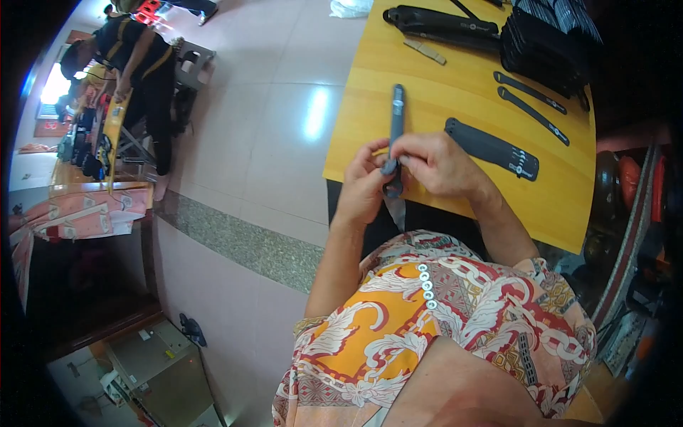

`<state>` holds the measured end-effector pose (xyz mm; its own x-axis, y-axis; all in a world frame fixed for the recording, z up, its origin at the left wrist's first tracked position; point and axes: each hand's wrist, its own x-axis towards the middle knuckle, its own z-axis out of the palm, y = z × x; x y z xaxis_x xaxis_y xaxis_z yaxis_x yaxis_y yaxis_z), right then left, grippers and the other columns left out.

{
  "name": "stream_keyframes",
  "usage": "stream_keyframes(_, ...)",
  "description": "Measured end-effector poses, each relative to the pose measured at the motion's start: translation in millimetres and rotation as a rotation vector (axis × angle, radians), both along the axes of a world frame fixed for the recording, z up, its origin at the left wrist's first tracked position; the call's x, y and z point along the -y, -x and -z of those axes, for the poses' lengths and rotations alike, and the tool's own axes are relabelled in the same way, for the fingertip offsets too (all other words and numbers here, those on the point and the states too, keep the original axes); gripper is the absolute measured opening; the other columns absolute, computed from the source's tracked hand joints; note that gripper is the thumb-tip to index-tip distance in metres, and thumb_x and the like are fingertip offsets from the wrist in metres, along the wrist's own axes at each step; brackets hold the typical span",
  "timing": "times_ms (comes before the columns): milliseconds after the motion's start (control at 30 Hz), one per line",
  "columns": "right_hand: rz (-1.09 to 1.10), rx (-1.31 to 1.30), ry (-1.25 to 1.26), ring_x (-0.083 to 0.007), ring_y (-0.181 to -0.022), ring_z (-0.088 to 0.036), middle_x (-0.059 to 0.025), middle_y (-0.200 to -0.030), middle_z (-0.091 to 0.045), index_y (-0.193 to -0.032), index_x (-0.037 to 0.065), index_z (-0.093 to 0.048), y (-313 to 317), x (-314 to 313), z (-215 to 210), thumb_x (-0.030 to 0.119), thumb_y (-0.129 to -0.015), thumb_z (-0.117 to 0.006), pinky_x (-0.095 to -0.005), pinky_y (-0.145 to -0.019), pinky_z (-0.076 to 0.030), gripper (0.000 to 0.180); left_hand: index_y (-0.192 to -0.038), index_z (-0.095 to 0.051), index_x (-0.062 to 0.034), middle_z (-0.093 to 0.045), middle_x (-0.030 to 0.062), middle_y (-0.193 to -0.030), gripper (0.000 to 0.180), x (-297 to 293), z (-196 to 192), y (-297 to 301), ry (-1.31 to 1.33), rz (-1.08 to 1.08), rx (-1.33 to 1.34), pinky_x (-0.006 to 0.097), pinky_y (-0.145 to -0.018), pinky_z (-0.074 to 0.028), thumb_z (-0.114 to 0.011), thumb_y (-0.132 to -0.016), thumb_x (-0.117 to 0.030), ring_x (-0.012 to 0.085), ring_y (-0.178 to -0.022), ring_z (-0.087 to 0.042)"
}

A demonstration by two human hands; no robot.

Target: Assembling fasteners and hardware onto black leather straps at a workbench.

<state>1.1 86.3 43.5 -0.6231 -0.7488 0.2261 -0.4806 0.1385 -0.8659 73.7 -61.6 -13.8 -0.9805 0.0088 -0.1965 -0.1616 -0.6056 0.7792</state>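
A narrow dark grey strap stretches away from me over the near edge of the yellow table. My left hand is closed on its near part, fingers curled round it. Opposite, the fingertips of my right hand pinch the same strap. The strap's rounded near end shows below the fingers, and a pale translucent strip hangs beneath it. Just right of my right hand lies a wide dark grey flat piece with small white markings. Two more dark straps lie farther right.
The yellow table carries a stack of black pieces, a long black case and a small tan strip at its far side. Far left, a person bends over another table. A grey cabinet stands lower left.
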Motion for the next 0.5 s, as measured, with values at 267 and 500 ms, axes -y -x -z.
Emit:
stream_keyframes(267, 0.31, -0.151, 0.066, -0.0306, -0.067, -0.059, -0.0156, -0.083, -0.056, -0.098, -0.001, -0.057, -20, -18, 17, 0.003, -0.072, -0.059, -0.0356, -0.062, -0.049, 0.027, -0.115, -0.042, 0.0007, -0.059, 0.0071, -0.08, 0.032, -39, -24, -4, 0.076, -0.199, 0.22, 0.021, -0.05, -0.043, -0.051, -0.084, -0.003, 0.0111, -0.057, -0.053)
stream_keyframes(500, 0.231, -0.039, 0.195, -0.026, -0.066, -0.059, -0.0121, -0.087, -0.053, -0.086, 0.0, -0.06, -13, -28, 6, -0.002, -0.07, -0.063, -0.0314, -0.057, -0.049, 0.016, -0.118, -0.043, -0.0047, -0.054, 0.0038, -0.089, 0.029, -58, -40, -10, 0.005, -0.223, 0.154, 0.022, -0.054, -0.04, -0.038, -0.091, -0.015, 0.0085, -0.065, -0.049)
